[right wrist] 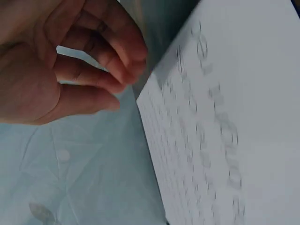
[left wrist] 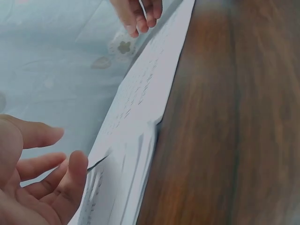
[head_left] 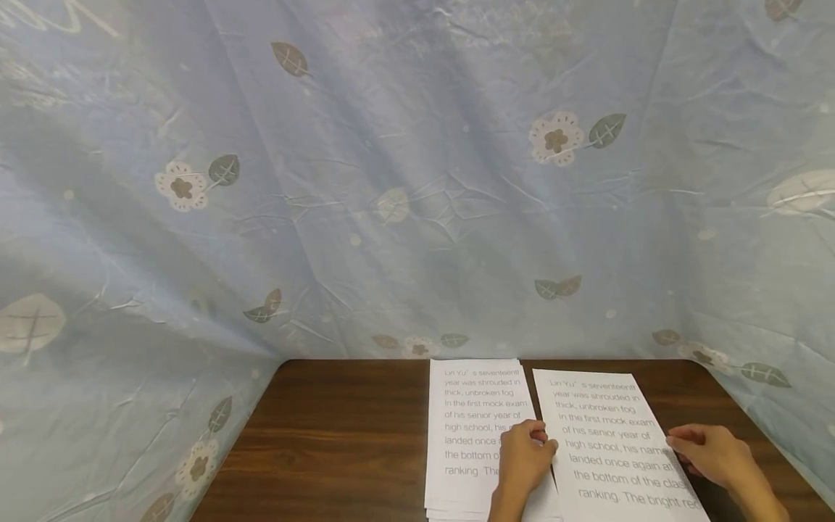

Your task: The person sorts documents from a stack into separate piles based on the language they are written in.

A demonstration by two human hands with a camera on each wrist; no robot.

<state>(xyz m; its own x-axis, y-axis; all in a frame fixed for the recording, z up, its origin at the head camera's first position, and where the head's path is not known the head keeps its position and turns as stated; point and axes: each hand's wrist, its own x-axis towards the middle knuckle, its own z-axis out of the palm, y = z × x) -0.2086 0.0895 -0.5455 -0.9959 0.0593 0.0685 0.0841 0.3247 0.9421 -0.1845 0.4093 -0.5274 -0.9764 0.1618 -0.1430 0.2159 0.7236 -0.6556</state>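
Note:
Two lots of white printed paper lie side by side on a dark wooden table [head_left: 326, 435]. The left one is a paper stack [head_left: 457, 489] with slightly uneven edges, its lower right part hidden behind my left hand [head_left: 524, 460]. That hand is over the stack, fingertips right at the left edge of the right-hand printed sheet [head_left: 613, 449]. In the left wrist view, its thumb stands apart from the loosely bent fingers [left wrist: 77, 176]. Beside the sheet's right edge is my right hand [head_left: 711, 453]. The right wrist view shows its fingers [right wrist: 105, 56] relaxed, with nothing between them.
A pale blue flowered cloth [head_left: 417, 181] hangs behind the table and down both sides. The table's far edge meets it just beyond the papers. Bare wood shows to the left of the stack, with a narrower strip to the right of the sheet.

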